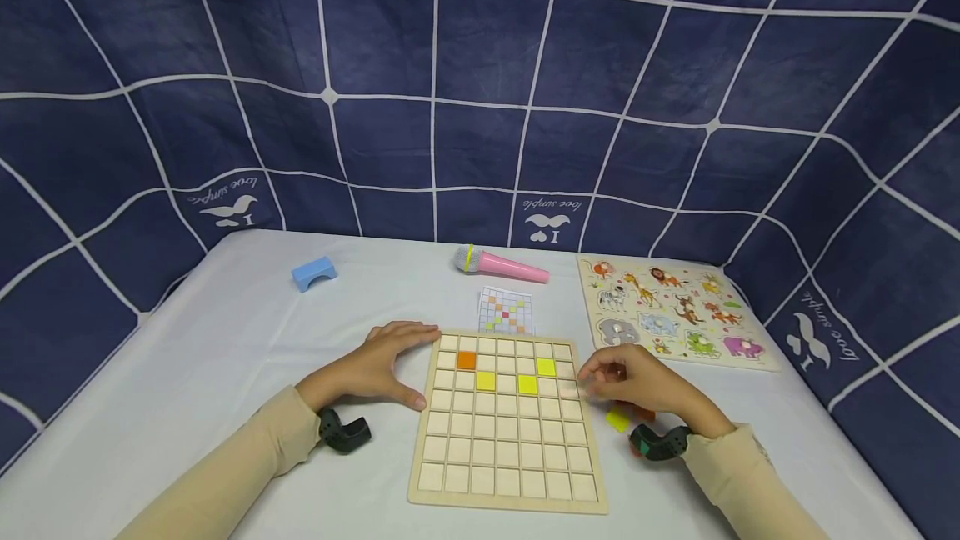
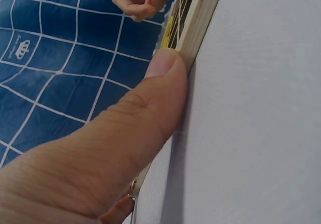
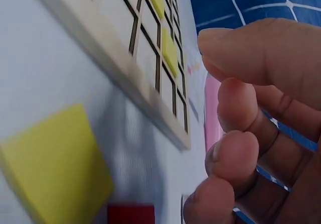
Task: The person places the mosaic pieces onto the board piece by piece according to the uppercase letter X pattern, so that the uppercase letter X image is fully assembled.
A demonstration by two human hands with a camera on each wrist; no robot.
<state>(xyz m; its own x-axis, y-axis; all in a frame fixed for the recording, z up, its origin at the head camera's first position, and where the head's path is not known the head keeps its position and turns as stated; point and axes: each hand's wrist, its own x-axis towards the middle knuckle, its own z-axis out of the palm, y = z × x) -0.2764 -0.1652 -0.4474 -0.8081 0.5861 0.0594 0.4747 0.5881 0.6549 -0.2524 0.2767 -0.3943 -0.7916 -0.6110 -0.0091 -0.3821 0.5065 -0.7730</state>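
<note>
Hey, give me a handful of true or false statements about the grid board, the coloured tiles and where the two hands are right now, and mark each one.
1. The left hand rests against the left edge of the wooden grid board. True.
2. One orange tile sits in the board. True.
3. The board holds five yellow tiles. False: three yellow tiles show in it.
4. The pink toy microphone lies on the board. False: it lies on the table beyond the board.
5. A loose yellow tile lies on the table near the right hand. True.
6. The animal puzzle is left of the board. False: it is on the right.
</note>
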